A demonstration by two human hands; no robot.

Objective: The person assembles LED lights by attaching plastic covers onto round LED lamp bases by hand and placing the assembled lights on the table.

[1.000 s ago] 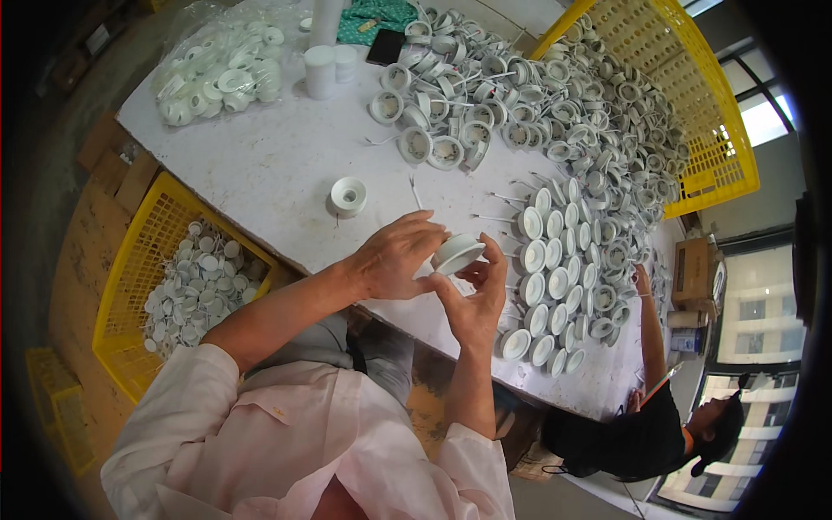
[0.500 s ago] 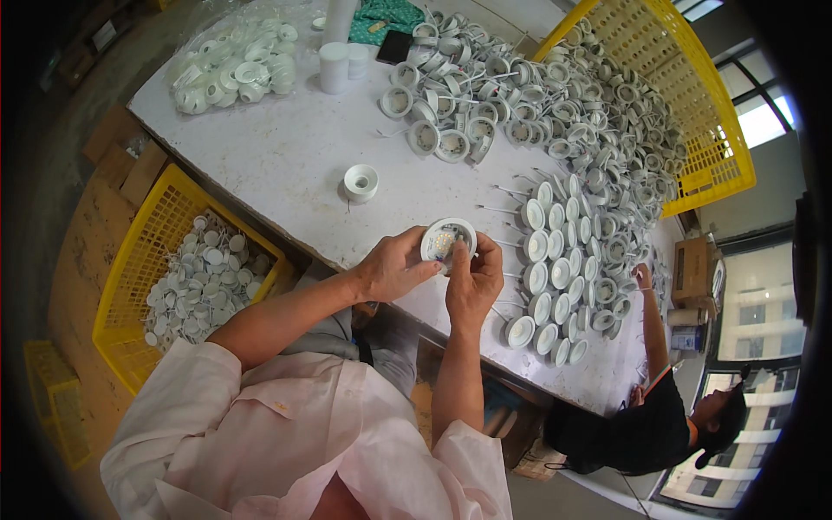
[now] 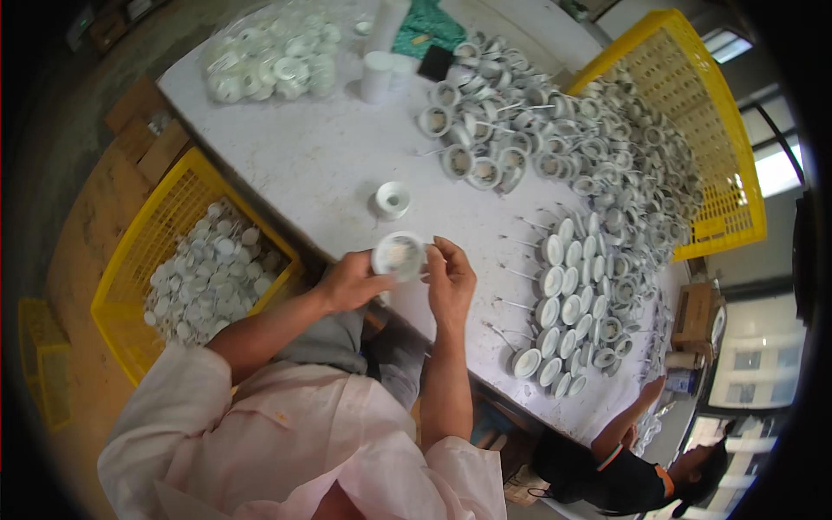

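At the table's near edge, the left hand [image 3: 351, 281] is grasping a round white housing [image 3: 399, 256] by its left side; the right hand [image 3: 451, 282] is bending at its right rim, whether pinching I cannot tell; a white fitting [image 3: 393, 200] is sitting beyond.

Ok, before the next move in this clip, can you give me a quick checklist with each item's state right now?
1. Left hand has a grip on the round light: ok, thumb and fingers hold its edge.
2. Open side of the light turned up, inside showing: ok.
3. Right hand in contact with the light: cannot tell; its fingertips are at the right edge but blurred.
4. Small parts inside properly seated: cannot tell, too blurred.
5. White cup-shaped piece apart from both hands: ok, on the table just beyond the light.
6. Rows of lights untouched by either hand: ok.
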